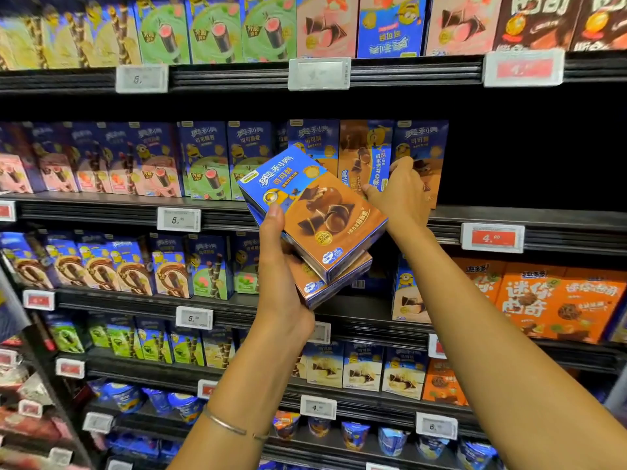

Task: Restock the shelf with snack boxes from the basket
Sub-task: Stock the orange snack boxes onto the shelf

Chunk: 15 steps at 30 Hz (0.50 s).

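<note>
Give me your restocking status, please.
Left hand grips two stacked brown-and-blue cardboard snack boxes. Right hand grips third matching box upright on black shelf. Nothing in the way.

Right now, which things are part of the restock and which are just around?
Job: left hand holding two boxes; right hand gripping shelf box; shelf gap.
Around: price tag; orange boxes; green boxes; cups.

Before you stands a black metal shelving unit [373, 72] of several tiers. On its middle tier [101, 208], upright cardboard boxes run left to right: blue-and-pink snack boxes [54, 164], blue-and-green snack boxes [207, 161], then blue-and-brown snack boxes [420, 144]. One tier down, orange cardboard boxes [559, 300] stand at your right. Along the front rails clip white price tags [178, 219].
</note>
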Motion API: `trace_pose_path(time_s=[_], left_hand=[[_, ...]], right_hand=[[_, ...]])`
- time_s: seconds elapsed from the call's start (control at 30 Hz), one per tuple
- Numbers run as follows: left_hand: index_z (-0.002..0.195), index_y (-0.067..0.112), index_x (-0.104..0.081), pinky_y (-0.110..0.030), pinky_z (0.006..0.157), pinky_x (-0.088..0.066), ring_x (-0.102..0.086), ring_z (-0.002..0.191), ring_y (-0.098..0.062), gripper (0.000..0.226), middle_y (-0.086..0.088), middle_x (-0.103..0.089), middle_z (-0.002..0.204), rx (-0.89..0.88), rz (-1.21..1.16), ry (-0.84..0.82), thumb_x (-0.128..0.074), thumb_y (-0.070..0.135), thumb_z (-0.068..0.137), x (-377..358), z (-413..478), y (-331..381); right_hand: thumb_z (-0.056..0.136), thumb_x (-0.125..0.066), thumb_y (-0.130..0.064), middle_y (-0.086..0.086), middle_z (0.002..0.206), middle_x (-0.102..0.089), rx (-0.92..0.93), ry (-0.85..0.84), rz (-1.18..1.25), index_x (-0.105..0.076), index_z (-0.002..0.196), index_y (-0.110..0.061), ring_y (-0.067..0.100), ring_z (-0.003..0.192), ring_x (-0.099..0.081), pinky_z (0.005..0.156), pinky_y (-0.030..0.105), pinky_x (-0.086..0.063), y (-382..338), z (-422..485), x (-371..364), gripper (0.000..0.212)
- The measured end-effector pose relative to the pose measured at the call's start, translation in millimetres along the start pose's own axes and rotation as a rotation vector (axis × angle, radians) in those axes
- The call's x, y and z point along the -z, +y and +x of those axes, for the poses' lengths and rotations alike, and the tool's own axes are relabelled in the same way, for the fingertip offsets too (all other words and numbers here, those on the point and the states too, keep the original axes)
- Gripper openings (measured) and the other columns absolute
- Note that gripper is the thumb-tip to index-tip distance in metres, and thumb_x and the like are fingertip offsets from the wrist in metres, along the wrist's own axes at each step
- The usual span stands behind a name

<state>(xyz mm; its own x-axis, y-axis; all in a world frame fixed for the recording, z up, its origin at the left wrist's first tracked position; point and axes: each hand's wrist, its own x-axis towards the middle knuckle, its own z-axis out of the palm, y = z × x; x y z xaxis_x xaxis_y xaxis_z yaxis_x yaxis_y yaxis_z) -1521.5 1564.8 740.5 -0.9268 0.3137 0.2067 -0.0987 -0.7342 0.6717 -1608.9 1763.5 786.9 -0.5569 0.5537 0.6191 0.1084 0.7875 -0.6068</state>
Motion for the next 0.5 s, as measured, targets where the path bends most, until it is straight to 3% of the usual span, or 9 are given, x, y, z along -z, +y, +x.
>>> trace_pose_path(time_s=[0.23, 0.33, 0.4, 0.43, 0.5], left_hand=[[0.141, 0.020, -0.064, -0.046, 0.080, -0.062, -0.075, 0.110, -0.031, 0.072, -0.009, -0.075, 0.127, 0.013, 0.022, -0.006, -0.063, 0.065, 0.085, 0.8, 9.7, -3.8], [0.144, 0.019, -0.061, -0.059, 0.100, -0.056, -0.069, 0.123, -0.038, 0.071, -0.011, -0.072, 0.133, -0.008, 0.058, 0.000, -0.066, 0.062, 0.087, 2.5, 15.1, -6.5], [0.143, 0.017, -0.061, -0.066, 0.109, -0.048, -0.067, 0.125, -0.039, 0.074, -0.012, -0.072, 0.134, -0.022, 0.086, 0.009, -0.069, 0.060, 0.083, 3.8, 18.8, -9.2], [0.142, 0.016, -0.061, -0.068, 0.109, -0.047, -0.067, 0.124, -0.040, 0.075, -0.013, -0.072, 0.134, -0.024, 0.108, 0.011, -0.070, 0.060, 0.082, 3.9, 20.6, -10.6], [0.144, 0.013, -0.059, -0.068, 0.109, -0.047, -0.068, 0.124, -0.040, 0.079, -0.015, -0.071, 0.134, -0.025, 0.167, -0.001, -0.071, 0.060, 0.081, 2.2, 23.3, -13.3]], right_hand=[[0.088, -0.075, -0.043, 0.010, 0.130, -0.054, -0.007, -0.016, 0.005, -0.042, 0.130, -0.012, 0.027, 0.115, -0.059, 0.072, 0.033, -0.038, 1.3, 4.4, -3.9, 0.062], [0.088, -0.075, -0.047, 0.007, 0.125, -0.054, 0.009, 0.070, 0.082, -0.047, 0.127, -0.014, 0.020, 0.107, -0.057, 0.073, 0.030, -0.041, 4.7, -1.0, 5.3, 0.059], [0.090, -0.070, -0.049, -0.001, 0.107, -0.063, 0.050, 0.079, 0.289, -0.058, 0.112, -0.018, 0.010, 0.091, -0.061, 0.073, 0.026, -0.047, 4.9, -7.2, 19.8, 0.040], [0.090, -0.068, -0.052, -0.005, 0.097, -0.067, 0.031, -0.001, 0.459, -0.063, 0.101, -0.020, 0.006, 0.083, -0.064, 0.069, 0.024, -0.049, 3.4, -11.2, 30.4, 0.034], [0.085, -0.065, -0.066, -0.004, 0.088, -0.075, -0.058, -0.354, 0.762, -0.071, 0.090, -0.025, 0.008, 0.074, -0.072, 0.060, 0.023, -0.053, -3.5, -22.4, 55.6, 0.042]])
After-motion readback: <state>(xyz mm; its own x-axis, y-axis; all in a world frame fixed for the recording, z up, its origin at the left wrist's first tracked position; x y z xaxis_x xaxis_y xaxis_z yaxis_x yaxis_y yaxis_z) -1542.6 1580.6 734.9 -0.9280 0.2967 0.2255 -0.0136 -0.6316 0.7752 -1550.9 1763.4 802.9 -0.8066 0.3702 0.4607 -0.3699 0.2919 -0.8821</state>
